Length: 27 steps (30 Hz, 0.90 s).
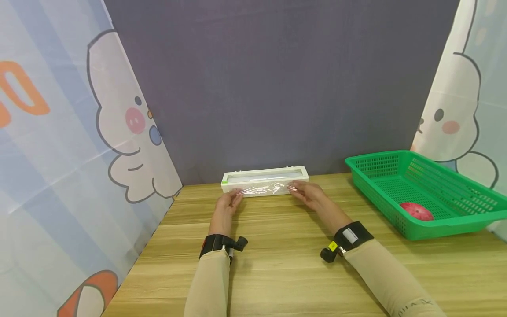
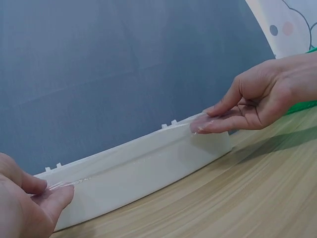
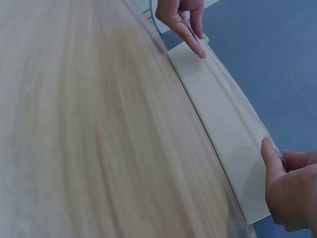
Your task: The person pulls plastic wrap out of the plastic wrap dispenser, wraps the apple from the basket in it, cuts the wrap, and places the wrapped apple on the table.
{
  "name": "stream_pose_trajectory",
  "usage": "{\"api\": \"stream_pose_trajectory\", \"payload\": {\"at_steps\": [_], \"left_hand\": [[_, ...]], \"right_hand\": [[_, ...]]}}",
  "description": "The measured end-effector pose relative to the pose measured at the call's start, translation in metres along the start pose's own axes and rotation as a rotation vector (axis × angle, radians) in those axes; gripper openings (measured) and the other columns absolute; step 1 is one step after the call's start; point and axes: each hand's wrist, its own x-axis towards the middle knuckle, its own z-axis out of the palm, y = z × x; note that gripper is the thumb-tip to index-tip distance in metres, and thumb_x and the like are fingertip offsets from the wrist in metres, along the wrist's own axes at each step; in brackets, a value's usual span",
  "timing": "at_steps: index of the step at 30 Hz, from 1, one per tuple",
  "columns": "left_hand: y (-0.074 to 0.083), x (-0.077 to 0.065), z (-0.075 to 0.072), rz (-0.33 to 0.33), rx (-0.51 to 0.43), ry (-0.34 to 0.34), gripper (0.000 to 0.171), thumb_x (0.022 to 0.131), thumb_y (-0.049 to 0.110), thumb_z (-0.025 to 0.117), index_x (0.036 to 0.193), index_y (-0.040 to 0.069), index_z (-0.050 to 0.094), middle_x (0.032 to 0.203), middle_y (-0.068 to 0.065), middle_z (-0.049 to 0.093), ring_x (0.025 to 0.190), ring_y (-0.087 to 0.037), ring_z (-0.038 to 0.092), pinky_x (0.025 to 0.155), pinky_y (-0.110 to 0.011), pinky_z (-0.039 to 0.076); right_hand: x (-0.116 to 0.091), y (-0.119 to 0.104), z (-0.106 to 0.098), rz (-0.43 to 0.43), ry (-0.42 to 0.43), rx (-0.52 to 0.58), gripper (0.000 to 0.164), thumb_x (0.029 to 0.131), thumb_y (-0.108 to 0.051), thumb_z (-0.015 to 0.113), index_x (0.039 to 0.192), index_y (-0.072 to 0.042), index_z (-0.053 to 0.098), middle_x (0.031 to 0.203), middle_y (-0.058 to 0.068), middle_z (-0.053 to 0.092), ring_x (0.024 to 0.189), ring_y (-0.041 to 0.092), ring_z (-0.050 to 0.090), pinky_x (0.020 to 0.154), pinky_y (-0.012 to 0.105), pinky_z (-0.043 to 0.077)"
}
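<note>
A long white cling film dispenser (image 1: pixel 264 173) lies at the back of the table, a small green piece (image 1: pixel 224 182) at its left end. Clear cling film (image 1: pixel 264 189) stretches across its front between the two hands. The left hand (image 1: pixel 227 205) pinches the film's left corner between thumb and fingers, as the left wrist view also shows. At the other end the right hand (image 1: pixel 311 196) pinches the right corner the same way. In the right wrist view the dispenser (image 3: pixel 223 119) sits flat on the wood behind both hands.
To the right stands a green plastic basket (image 1: pixel 380 193) with a red, round fruit-like thing (image 1: pixel 417 211) inside. A dark grey cloth wall (image 1: pixel 269 88) rises right behind the dispenser. Printed curtains (image 1: pixel 130 132) hang at both sides of the wooden table (image 1: pixel 277 264).
</note>
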Motion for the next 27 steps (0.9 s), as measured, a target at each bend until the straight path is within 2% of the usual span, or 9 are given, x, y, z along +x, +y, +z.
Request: {"api": "stream_pose_trajectory", "payload": {"at_steps": [5,8,12,14,16,20,27], "left_hand": [[0.003,-0.002,0.002,0.003,-0.022,0.017,0.042,0.108,-0.005,0.050,0.150,-0.009,0.051,0.139,-0.025,0.060,0.117,-0.027,0.069,0.108,-0.034,0.051],[0.005,-0.004,0.004,0.007,-0.033,0.017,0.042,0.109,-0.004,0.050,0.150,-0.008,0.052,0.143,-0.027,0.059,0.128,-0.028,0.065,0.106,-0.032,0.052],[0.008,-0.005,0.006,0.007,-0.058,0.012,0.043,0.110,-0.004,0.047,0.152,-0.008,0.049,0.155,-0.028,0.049,0.140,-0.029,0.053,0.107,-0.030,0.050],[0.009,-0.005,0.007,0.006,-0.061,0.009,0.044,0.110,-0.004,0.046,0.154,-0.008,0.047,0.158,-0.027,0.046,0.142,-0.029,0.050,0.108,-0.030,0.048],[0.009,-0.005,0.007,0.006,-0.059,0.008,0.045,0.110,-0.005,0.046,0.154,-0.008,0.046,0.159,-0.027,0.045,0.143,-0.030,0.049,0.109,-0.030,0.048],[0.010,-0.005,0.007,0.013,-0.026,0.005,0.045,0.110,-0.005,0.045,0.154,-0.009,0.045,0.159,-0.027,0.045,0.144,-0.031,0.049,0.108,-0.030,0.048],[0.013,-0.008,0.008,0.020,-0.036,0.012,0.046,0.109,-0.004,0.047,0.155,-0.007,0.045,0.156,-0.027,0.049,0.140,-0.029,0.054,0.104,-0.027,0.051]], "right_hand": [[-0.002,-0.002,0.002,-0.007,0.006,0.025,0.050,0.110,0.007,0.045,0.157,0.016,0.032,0.102,0.009,0.077,0.094,0.015,0.076,0.103,0.029,0.052],[-0.002,-0.003,0.003,-0.020,0.007,0.052,0.051,0.108,0.009,0.046,0.156,0.017,0.031,0.101,0.011,0.077,0.095,0.017,0.076,0.105,0.032,0.051],[-0.003,-0.004,0.005,-0.024,0.019,0.069,0.051,0.108,0.010,0.047,0.156,0.017,0.032,0.101,0.012,0.077,0.094,0.017,0.076,0.103,0.032,0.053],[-0.003,-0.004,0.005,-0.020,0.026,0.065,0.051,0.108,0.010,0.047,0.156,0.017,0.033,0.108,0.016,0.077,0.094,0.017,0.076,0.102,0.031,0.054],[-0.003,-0.004,0.005,-0.019,0.024,0.060,0.051,0.108,0.010,0.046,0.156,0.017,0.033,0.123,0.023,0.072,0.095,0.017,0.076,0.102,0.031,0.053],[-0.004,-0.006,0.006,-0.020,0.016,0.043,0.050,0.108,0.010,0.045,0.156,0.016,0.032,0.150,0.031,0.049,0.096,0.017,0.076,0.102,0.030,0.053],[-0.006,-0.009,0.006,-0.009,0.008,0.044,0.051,0.109,0.008,0.044,0.158,0.015,0.030,0.155,0.031,0.043,0.095,0.016,0.076,0.104,0.030,0.052]]}}
